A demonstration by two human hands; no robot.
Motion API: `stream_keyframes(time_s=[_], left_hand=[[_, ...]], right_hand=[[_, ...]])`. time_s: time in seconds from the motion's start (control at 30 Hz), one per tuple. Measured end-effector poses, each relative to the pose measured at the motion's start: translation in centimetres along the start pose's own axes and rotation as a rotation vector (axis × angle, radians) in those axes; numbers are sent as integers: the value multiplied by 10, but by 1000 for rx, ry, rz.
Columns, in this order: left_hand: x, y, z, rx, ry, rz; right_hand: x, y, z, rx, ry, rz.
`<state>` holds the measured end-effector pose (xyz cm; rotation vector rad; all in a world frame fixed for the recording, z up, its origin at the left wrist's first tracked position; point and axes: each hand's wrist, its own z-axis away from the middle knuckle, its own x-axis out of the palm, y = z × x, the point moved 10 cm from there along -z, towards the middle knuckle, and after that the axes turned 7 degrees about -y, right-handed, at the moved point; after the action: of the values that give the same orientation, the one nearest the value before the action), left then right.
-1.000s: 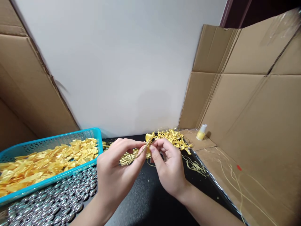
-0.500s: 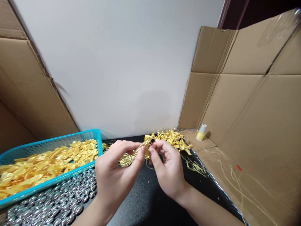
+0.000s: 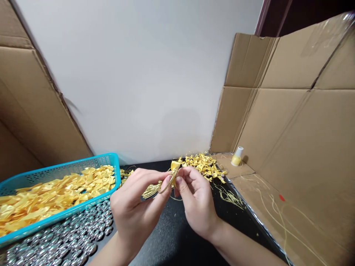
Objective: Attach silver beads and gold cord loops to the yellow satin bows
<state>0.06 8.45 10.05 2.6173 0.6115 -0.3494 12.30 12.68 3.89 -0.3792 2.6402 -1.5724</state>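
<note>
Between my two hands, above the black table, is a yellow ribbon bow (image 3: 175, 166) with a loop of gold cord (image 3: 163, 189) by it. The thumb and index finger of my left hand (image 3: 144, 197) pinch the cord and the bow's left side. My right hand (image 3: 197, 201) grips the bow from the other side, thumb against curled fingers. The fingertips hide the bow's middle. Behind my left fingers lies a bundle of gold cords (image 3: 151, 190), partly covered. Past my right hand rests a pile of yellow bows with cords (image 3: 203, 163).
A turquoise basket (image 3: 118, 173) of yellow bows stands at left. In front of it lie many silver beads (image 3: 72, 236). Cord scraps (image 3: 231, 197) lie right of my hands. A small white-topped container (image 3: 237, 156) stands on cardboard (image 3: 294, 136), which walls the right side.
The gold cord, earlier straight strands along my left fingers, now curves in a loop beside the bow. Both hands keep their pinch in nearly the same place.
</note>
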Motion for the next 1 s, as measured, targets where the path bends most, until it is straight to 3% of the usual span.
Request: stream_keyframes(time_s=[0.33, 0.7, 0.87, 1.0], left_hand=[[2, 10, -1, 93, -5, -33], [4, -2, -1, -8, -37, 8], [-6, 15, -2, 129, 47, -202], [-5, 23, -3, 188, 29, -280]], right_hand=[[4, 4, -3, 41, -21, -172], [1, 1, -3, 46, 12, -158], [-1, 0, -2, 40, 28, -117], [-2, 0, -1, 32, 33, -96]])
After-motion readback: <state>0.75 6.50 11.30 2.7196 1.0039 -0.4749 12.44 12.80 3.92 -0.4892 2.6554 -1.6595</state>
